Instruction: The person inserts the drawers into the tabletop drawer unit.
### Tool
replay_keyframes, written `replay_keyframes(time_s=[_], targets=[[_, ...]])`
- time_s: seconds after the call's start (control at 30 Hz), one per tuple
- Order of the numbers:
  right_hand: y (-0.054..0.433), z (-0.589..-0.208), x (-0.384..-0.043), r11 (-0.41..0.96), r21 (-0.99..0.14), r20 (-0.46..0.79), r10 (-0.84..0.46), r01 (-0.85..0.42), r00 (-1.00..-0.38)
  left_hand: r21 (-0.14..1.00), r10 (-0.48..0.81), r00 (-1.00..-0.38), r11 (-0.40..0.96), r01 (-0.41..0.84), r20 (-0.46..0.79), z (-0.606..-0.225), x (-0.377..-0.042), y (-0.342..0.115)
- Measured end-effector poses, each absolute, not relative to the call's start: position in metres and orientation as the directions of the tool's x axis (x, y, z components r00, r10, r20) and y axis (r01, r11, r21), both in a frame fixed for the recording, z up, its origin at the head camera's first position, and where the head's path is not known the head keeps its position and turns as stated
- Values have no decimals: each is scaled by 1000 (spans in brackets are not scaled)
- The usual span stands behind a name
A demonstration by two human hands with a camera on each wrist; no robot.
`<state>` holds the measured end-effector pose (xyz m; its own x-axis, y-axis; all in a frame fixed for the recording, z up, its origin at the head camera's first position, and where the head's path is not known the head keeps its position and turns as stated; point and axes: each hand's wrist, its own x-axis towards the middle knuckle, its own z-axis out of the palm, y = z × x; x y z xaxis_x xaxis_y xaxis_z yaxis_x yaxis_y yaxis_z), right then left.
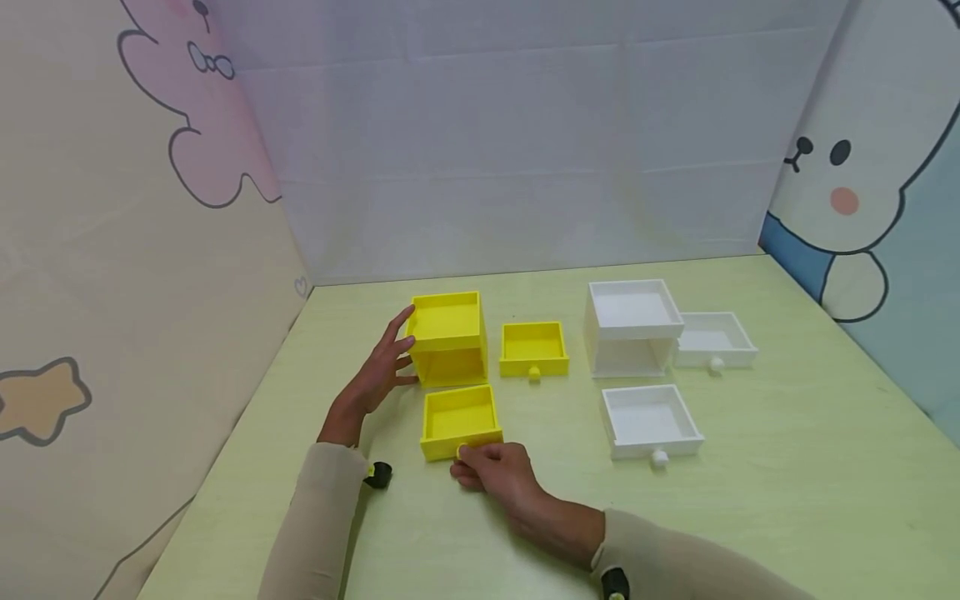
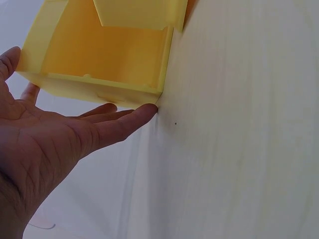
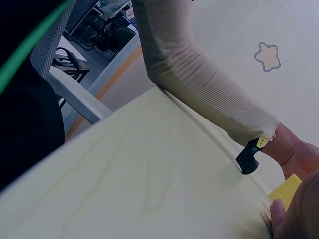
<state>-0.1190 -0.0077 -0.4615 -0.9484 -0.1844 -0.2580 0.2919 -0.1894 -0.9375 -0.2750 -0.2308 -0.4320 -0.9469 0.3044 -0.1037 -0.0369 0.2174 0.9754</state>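
A yellow open-fronted cabinet (image 1: 448, 333) with a tray-like top stands left of centre. My left hand (image 1: 384, 367) rests against its left side, fingers spread; in the left wrist view the fingertips (image 2: 149, 109) lie along its wall and bottom edge. Right in front of the cabinet lies a yellow drawer (image 1: 461, 412), its back end close to the cabinet's opening. My right hand (image 1: 501, 477) pinches the knob of this drawer between thumb and finger. In the right wrist view, the right hand (image 3: 299, 214) shows only partly, at the lower right corner.
A second yellow drawer (image 1: 533, 343) lies right of the yellow cabinet. Farther right stands a white cabinet (image 1: 634, 321), with one white drawer (image 1: 651, 417) in front and another white drawer (image 1: 715, 337) beside it. A fabric backdrop (image 1: 517, 167) rises behind the table.
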Motion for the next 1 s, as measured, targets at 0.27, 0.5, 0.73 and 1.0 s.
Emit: replay_keyframes(time_s=[0.27, 0.5, 0.73, 1.0], targets=[[-9, -463, -120, -191, -940, -252, -173, 283, -952, 976, 298, -949, 215, -44, -108, -432, -276, -231], [-10, -464, -121, -217, -936, -249, -155, 279, -956, 979, 315, -945, 201, -30, -94, -433, -276, -231], [-11, -462, -122, -226, -933, -253, -145, 281, -956, 983, 328, -941, 184, -26, -86, -433, -276, -232], [-12, -461, -123, -222, -938, -243, -133, 268, -961, 978, 306, -947, 206, -31, -95, -433, -275, -233]])
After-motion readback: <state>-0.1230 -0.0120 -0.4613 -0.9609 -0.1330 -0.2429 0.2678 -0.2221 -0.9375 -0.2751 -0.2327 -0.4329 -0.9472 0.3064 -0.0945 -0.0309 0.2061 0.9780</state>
